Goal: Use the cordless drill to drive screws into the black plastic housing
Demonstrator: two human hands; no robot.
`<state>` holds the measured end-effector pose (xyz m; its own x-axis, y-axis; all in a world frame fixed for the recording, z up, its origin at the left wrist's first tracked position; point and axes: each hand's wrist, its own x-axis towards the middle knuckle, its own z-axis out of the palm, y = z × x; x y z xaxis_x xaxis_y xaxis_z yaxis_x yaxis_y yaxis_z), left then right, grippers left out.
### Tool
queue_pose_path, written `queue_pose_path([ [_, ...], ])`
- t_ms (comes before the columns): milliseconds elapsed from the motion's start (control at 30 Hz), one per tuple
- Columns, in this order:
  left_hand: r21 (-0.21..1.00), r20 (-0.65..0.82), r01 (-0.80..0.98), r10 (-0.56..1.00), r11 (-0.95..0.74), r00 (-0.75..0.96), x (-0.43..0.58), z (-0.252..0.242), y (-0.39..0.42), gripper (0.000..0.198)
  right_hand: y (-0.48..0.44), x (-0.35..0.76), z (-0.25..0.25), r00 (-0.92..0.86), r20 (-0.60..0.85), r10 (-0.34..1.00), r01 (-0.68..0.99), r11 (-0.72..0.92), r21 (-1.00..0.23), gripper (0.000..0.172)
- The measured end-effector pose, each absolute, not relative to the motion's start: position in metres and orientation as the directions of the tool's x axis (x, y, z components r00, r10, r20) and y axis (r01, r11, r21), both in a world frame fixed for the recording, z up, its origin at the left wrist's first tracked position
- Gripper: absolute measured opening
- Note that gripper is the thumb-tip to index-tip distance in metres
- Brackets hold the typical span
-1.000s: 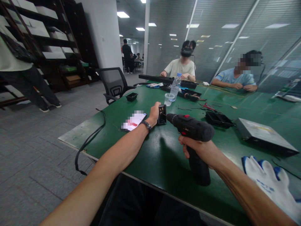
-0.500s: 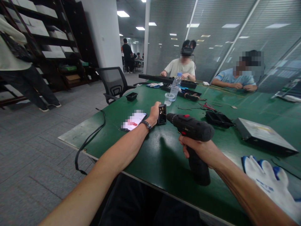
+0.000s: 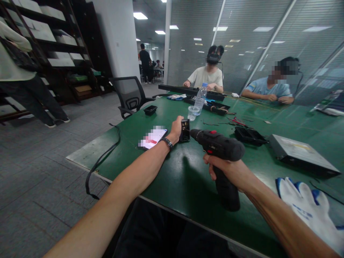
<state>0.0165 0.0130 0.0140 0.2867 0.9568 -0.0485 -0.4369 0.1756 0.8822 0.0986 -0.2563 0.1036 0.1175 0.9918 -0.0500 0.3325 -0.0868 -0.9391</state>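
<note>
Nothing much has moved since the earlier frames: both hands keep their pose, the drill nose maybe a hair closer to the part.

Green table carries everything. Cordless drill lies roughly level, chuck pointing left at the small black part, tip touching or just short of its right face; cannot tell which. Right hand is wrapped closed round the drill's handle, below and behind the body, index finger up near the trigger. Left hand is clamped on the part's left side, thumb over the top edge, standing it upright on the table.

So the part sits ahead of the right-hand grip, at the far end of the drill, and directly against the left-hand grip.

To drive well, my read: keep the bit square to the part's face, press the part firmly down and against the push, go slow on the trigger, and keep the left fingers clear of the bit line.

Phone lies just left of the left wrist. Plastic cup and water bottle stand beyond the part. White work glove lies near the right forearm.
</note>
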Motion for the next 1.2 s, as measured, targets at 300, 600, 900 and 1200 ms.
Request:
queue_pose_path([
  [300, 0.872, -0.05, -0.454, 0.956, 0.182, 0.287, 0.0174, 0.0126, 0.0149, 0.037, -0.2561, 0.0995, 0.1023, 0.109, -0.033, 0.993, 0.308, -0.066, -0.949, 0.013],
  [600, 0.882, -0.03, -0.443, 0.96, 0.157, 0.28, 0.0169, 0.0123, 0.0156, 0.036, -0.2553, 0.1009, 0.1003, 0.123, -0.065, 0.99, 0.318, -0.102, -0.943, 0.02],
  [900, 0.885, -0.032, -0.439, 0.96, 0.156, 0.277, 0.0174, 0.0112, 0.0166, 0.038, -0.256, 0.0979, 0.1026, 0.142, -0.088, 0.986, 0.307, -0.128, -0.943, 0.023],
  [1200, 0.886, -0.047, -0.433, 0.96, 0.169, 0.277, 0.0167, 0.0144, 0.0135, 0.036, -0.2553, 0.1, 0.1015, 0.153, -0.1, 0.983, 0.295, -0.142, -0.945, 0.022],
])
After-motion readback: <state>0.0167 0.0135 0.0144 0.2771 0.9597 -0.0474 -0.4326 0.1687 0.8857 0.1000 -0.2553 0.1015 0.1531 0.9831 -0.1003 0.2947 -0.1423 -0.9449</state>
